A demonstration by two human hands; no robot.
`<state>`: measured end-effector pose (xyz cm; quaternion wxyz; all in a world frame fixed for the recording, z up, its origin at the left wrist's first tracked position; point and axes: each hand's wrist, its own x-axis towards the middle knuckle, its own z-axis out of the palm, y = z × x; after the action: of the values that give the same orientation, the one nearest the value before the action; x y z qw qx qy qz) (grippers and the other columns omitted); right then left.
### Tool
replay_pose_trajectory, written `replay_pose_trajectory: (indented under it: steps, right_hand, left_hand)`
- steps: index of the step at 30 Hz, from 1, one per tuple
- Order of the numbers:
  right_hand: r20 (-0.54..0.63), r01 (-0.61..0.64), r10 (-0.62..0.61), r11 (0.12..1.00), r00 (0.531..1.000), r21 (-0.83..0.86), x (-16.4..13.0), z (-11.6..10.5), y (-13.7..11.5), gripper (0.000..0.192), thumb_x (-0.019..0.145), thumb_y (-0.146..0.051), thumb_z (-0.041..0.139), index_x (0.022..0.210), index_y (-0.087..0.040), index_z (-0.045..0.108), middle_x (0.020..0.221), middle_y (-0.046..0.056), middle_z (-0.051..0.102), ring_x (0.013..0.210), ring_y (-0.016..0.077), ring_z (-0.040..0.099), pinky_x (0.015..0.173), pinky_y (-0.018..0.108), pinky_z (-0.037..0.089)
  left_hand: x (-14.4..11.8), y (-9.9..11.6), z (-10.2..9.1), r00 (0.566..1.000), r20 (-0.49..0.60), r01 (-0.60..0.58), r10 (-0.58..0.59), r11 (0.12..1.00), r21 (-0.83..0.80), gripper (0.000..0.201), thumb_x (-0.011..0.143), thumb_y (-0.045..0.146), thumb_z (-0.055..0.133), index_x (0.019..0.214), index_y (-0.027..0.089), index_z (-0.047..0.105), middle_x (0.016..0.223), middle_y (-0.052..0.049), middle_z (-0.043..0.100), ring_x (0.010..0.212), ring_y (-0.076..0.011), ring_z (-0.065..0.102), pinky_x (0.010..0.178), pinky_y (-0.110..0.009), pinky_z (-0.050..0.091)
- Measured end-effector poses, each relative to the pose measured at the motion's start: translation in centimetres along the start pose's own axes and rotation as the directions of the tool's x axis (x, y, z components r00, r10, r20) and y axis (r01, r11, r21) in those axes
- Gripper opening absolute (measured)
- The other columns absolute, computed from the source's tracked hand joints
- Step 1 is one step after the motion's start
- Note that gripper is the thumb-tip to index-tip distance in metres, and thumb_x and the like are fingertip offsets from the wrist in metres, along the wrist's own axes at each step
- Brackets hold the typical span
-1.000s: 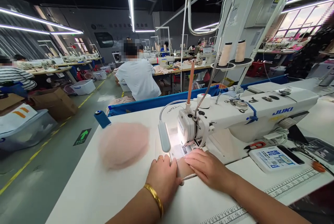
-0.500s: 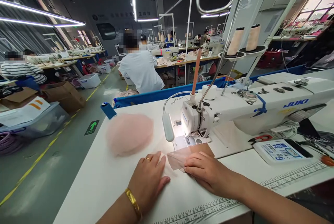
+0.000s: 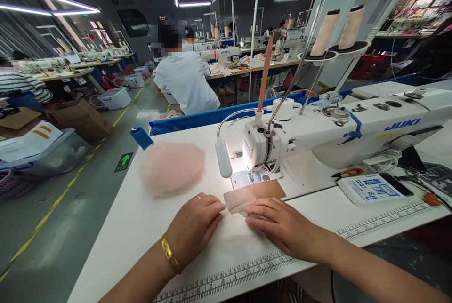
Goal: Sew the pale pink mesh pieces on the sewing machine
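Observation:
A sheer pale fabric piece (image 3: pixel 237 199) lies at the front of the sewing machine's needle area, partly over a flat brown piece (image 3: pixel 270 190). My left hand (image 3: pixel 192 225) has its thumb and fingers pinched together at the fabric's left edge. A gold bangle and a ring are on it. My right hand (image 3: pixel 282 225) rests with fingers drawn together on the fabric's near edge, by the brown piece; its thumb is mostly hidden. The white sewing machine (image 3: pixel 261 150) stands just beyond both hands. To the left lies a blurry-edged pile of sheer pink fabric (image 3: pixel 173 169).
A small lamp (image 3: pixel 223 158) hangs left of the needle. A blue thread spool (image 3: pixel 141 137) lies at the table's left edge. Red-handled snips (image 3: pixel 348 172) and a white box-shaped device (image 3: pixel 374 189) are on the right. Ruler tape (image 3: pixel 243 272) lines the front edge. A co-worker (image 3: pixel 187 79) sits ahead.
My left hand has drawn its fingers from spread on the fabric into a pinch at its edge. My right hand stays by the brown piece. The camera view has shifted slightly.

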<state>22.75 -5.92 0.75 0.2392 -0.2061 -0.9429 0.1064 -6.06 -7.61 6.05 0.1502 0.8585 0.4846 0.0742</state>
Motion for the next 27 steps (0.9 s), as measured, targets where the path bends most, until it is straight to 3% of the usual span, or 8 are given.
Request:
replay_pose_trajectory:
  steps: [2,5,12,14,18,20,23,27]
  right_hand:
    - [0.011,0.023,-0.023,0.999,1.0,0.027,0.0,0.0,-0.5,0.033,0.105,-0.014,0.046,0.133,-0.022,0.06,0.13,0.011,0.071,0.122,0.0259,0.061,0.098,0.044,0.054]
    - [0.025,0.019,-0.021,0.997,0.999,0.078,-0.3,0.0,-0.8,0.032,0.102,-0.009,0.047,0.127,-0.02,0.063,0.125,0.009,0.073,0.117,0.024,0.063,0.098,0.043,0.054]
    - [-0.04,0.009,-0.005,0.993,0.999,0.115,-2.1,0.0,0.2,0.035,0.1,-0.008,0.048,0.129,-0.022,0.061,0.126,0.012,0.071,0.124,0.0263,0.061,0.101,0.047,0.053]
    - [-0.047,-0.001,0.006,0.992,0.999,0.124,-2.3,-0.2,0.3,0.033,0.1,-0.008,0.048,0.126,-0.022,0.062,0.124,0.012,0.071,0.123,0.0256,0.062,0.101,0.047,0.054]
    - [-0.026,-0.034,0.039,0.984,0.999,0.176,-2.5,-0.6,0.4,0.028,0.097,-0.006,0.047,0.112,-0.022,0.065,0.12,0.01,0.073,0.12,0.0248,0.064,0.1,0.044,0.054]
    - [-0.024,-0.042,0.048,0.978,0.999,0.206,-2.6,-0.8,0.5,0.027,0.096,-0.005,0.046,0.108,-0.022,0.064,0.118,0.01,0.073,0.119,0.0243,0.064,0.1,0.044,0.054]
    - [-0.029,-0.046,0.054,0.974,0.998,0.223,-2.7,-0.8,0.7,0.029,0.095,-0.005,0.045,0.106,-0.022,0.065,0.117,0.01,0.073,0.118,0.0237,0.064,0.101,0.044,0.054]
    - [-0.023,-0.06,0.067,0.975,0.998,0.215,-3.0,-1.0,1.2,0.029,0.094,-0.004,0.044,0.102,-0.022,0.065,0.116,0.009,0.074,0.118,0.0221,0.065,0.103,0.043,0.053]
  left_hand:
    - [0.4,-0.6,0.9,1.0,0.002,-0.016,0.016,0.999,0.046,0.028,0.096,0.018,0.053,0.118,0.021,0.07,0.131,-0.011,0.07,0.117,-0.0298,0.064,0.097,-0.047,0.054]
    - [0.4,-0.9,2.0,0.996,0.018,0.082,-0.085,0.986,0.143,0.047,0.088,0.027,0.071,0.133,0.02,0.063,0.148,-0.015,0.059,0.133,-0.0382,0.056,0.104,-0.056,0.051]
    - [-0.5,1.4,1.8,0.976,0.111,0.165,-0.188,0.968,0.188,0.076,0.077,0.05,0.085,0.141,0.017,0.058,0.152,-0.018,0.054,0.134,-0.0421,0.052,0.106,-0.059,0.047]
    - [-0.6,2.2,1.2,0.972,0.145,0.154,-0.183,0.97,0.189,0.063,0.077,0.052,0.085,0.127,0.019,0.066,0.139,-0.016,0.064,0.119,-0.039,0.06,0.098,-0.056,0.05]
    - [-0.2,2.5,0.2,0.982,0.145,0.099,-0.124,0.981,0.168,0.023,0.097,0.04,0.062,0.093,0.02,0.071,0.101,-0.009,0.073,0.092,-0.0301,0.063,0.084,-0.049,0.05]
    - [0.7,2.1,0.2,0.995,0.063,0.064,-0.074,0.988,0.143,0.021,0.101,0.031,0.053,0.095,0.02,0.071,0.101,-0.009,0.072,0.093,-0.0295,0.063,0.082,-0.046,0.049]
    - [2.6,1.2,0.6,0.998,-0.02,0.069,-0.068,0.99,0.121,0.017,0.097,0.031,0.059,0.107,0.02,0.068,0.108,-0.01,0.07,0.097,-0.0303,0.062,0.083,-0.044,0.049]
    - [5.0,0.8,1.7,0.985,0.079,0.145,-0.155,0.982,0.117,0.016,0.092,0.035,0.066,0.097,0.02,0.063,0.097,-0.008,0.067,0.087,-0.0281,0.062,0.075,-0.039,0.046]
